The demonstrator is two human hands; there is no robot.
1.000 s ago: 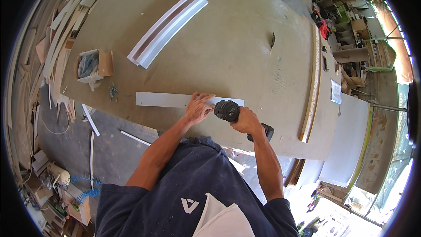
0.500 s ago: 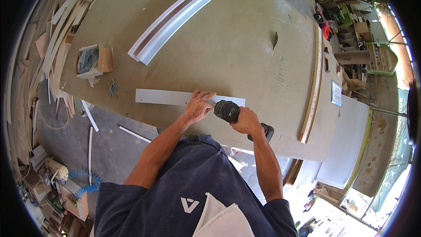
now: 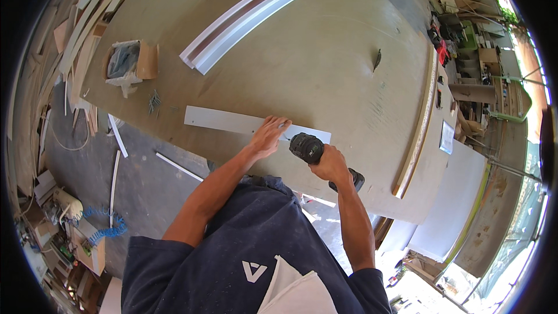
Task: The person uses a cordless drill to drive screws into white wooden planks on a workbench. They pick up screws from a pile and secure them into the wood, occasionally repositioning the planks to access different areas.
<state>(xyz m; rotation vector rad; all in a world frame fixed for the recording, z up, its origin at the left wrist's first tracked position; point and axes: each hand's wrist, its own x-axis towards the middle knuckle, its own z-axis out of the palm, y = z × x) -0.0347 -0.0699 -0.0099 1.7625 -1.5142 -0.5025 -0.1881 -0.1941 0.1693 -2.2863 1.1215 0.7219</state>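
A narrow white board [image 3: 224, 120] lies on the brownish tabletop along its near edge, with a small hole or mark near its left end. My left hand [image 3: 267, 137] is laid across the middle of the board, gripping it with fingers at the far edge. In my right hand [image 3: 331, 164] is a black cordless drill [image 3: 306, 147], held by its handle. The drill points left over the board, its tip close to my left fingertips. Whether the tip touches the board or a screw there is hard to make out.
Loose screws [image 3: 154, 102] lie near a small open cardboard box [image 3: 147, 61] at the left. Curved white moulding pieces [image 3: 250, 18] rest farther back. A long wooden strip [image 3: 419, 131] lies along the right side. Timber offcuts [image 3: 72, 58] are piled beyond the table's left side.
The view has shifted and turned slightly, so the table appears tilted. Both hands keep nearly the same place on the board and drill; a thin tip now shows between drill and left fingers.
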